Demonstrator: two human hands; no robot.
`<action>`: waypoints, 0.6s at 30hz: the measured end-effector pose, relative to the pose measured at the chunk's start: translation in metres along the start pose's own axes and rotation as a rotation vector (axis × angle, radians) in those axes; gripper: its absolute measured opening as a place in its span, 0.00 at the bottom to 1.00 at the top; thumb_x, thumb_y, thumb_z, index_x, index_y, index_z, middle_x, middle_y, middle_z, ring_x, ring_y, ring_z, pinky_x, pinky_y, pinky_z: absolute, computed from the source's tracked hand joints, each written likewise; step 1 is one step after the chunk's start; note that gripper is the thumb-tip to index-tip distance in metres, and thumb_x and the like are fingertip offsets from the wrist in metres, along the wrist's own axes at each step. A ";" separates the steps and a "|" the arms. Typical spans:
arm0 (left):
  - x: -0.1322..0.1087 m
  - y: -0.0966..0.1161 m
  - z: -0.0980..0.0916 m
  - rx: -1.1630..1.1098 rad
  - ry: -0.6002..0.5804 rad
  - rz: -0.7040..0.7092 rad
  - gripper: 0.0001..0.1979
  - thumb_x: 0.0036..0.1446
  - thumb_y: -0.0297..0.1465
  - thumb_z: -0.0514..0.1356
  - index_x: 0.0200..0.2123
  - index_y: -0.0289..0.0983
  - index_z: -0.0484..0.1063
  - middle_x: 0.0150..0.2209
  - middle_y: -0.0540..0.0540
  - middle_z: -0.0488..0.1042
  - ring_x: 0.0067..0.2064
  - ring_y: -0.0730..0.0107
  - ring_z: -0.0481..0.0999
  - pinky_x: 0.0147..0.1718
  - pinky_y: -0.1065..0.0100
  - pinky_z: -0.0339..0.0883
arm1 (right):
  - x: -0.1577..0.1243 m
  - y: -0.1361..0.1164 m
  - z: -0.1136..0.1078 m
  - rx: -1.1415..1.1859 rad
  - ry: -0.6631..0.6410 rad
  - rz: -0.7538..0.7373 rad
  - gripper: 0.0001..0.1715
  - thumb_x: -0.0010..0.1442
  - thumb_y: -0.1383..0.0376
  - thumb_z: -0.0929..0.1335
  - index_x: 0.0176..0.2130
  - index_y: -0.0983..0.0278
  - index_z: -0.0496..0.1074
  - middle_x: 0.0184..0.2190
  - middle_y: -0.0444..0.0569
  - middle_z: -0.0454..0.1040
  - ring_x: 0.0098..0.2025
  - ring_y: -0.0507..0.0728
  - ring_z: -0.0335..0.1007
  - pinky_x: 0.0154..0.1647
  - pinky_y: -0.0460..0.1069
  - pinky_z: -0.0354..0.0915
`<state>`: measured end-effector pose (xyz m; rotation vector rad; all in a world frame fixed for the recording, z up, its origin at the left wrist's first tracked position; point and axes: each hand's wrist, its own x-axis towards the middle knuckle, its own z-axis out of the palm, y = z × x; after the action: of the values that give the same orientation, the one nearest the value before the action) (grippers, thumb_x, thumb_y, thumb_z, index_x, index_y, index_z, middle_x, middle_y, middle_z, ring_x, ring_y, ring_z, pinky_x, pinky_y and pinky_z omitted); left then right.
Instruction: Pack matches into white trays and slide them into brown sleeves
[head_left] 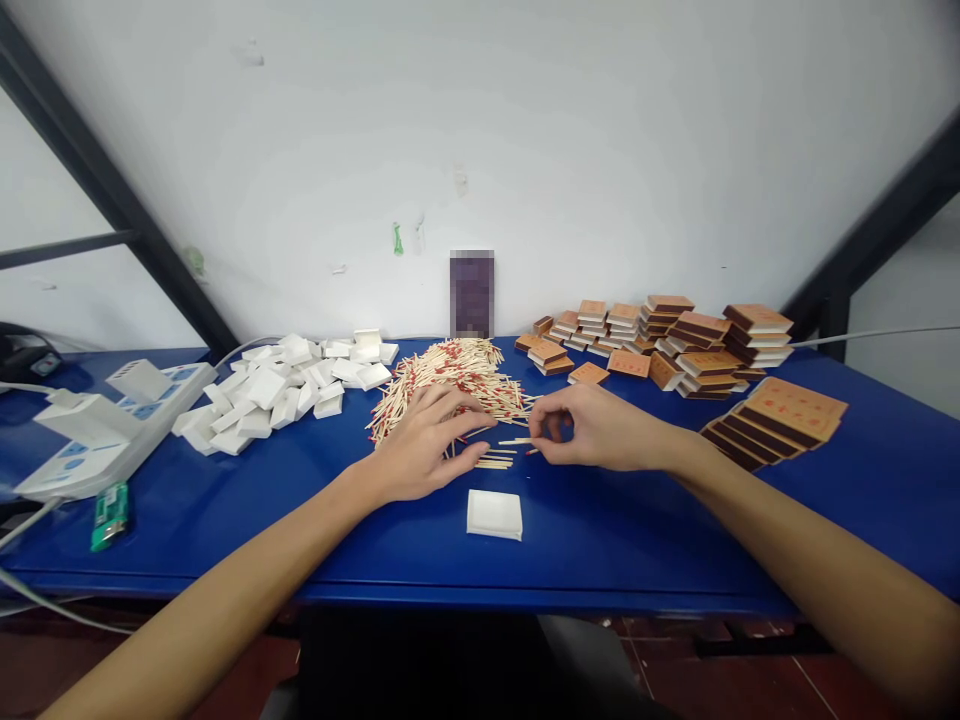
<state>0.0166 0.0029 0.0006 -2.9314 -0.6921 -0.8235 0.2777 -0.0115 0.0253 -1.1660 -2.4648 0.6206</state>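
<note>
A large heap of red-tipped matches (457,365) lies on the blue table. My left hand (431,440) rests over the heap's near edge, fingers spread and pointing right. Beside its thumb, several loose matches (495,461) lie roughly side by side on the table. My right hand (581,428) has its thumb and forefinger pinched on a match (514,441), which sticks out to the left. Whether more than one match is in that pinch is hard to make out. Nearer the table's front edge sits a white matchbox tray (495,514).
White matchbox trays (285,385) are piled at left. Orange-topped matchbox sleeves (697,340) stand in stacks at back right, with more fanned sleeves (787,415) nearer. A power strip (112,440) and green lighter (111,515) lie far left. A blurred dark rectangle (472,293) stands against the wall.
</note>
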 end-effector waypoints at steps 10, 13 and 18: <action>0.002 0.002 0.004 -0.028 -0.043 -0.005 0.13 0.69 0.36 0.52 0.48 0.39 0.74 0.44 0.44 0.71 0.47 0.63 0.65 0.48 0.60 0.57 | 0.011 -0.011 0.028 0.101 0.200 -0.097 0.03 0.52 0.69 0.69 0.29 0.63 0.74 0.22 0.42 0.75 0.24 0.50 0.71 0.28 0.44 0.65; 0.002 -0.001 0.005 0.000 -0.015 0.009 0.12 0.69 0.34 0.53 0.43 0.38 0.76 0.41 0.44 0.69 0.44 0.64 0.66 0.46 0.61 0.57 | 0.013 -0.011 0.036 0.085 0.326 -0.198 0.05 0.53 0.70 0.68 0.30 0.62 0.75 0.25 0.42 0.77 0.26 0.50 0.71 0.30 0.45 0.67; 0.001 -0.004 0.005 -0.038 0.027 -0.007 0.11 0.68 0.33 0.54 0.41 0.37 0.76 0.38 0.46 0.69 0.41 0.66 0.66 0.45 0.61 0.59 | 0.016 -0.014 0.047 0.248 0.460 -0.239 0.04 0.56 0.69 0.69 0.32 0.63 0.76 0.28 0.44 0.78 0.29 0.51 0.73 0.33 0.47 0.70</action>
<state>0.0185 0.0074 -0.0031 -2.9475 -0.6924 -0.8851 0.2367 -0.0183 -0.0048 -0.7957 -2.0277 0.5027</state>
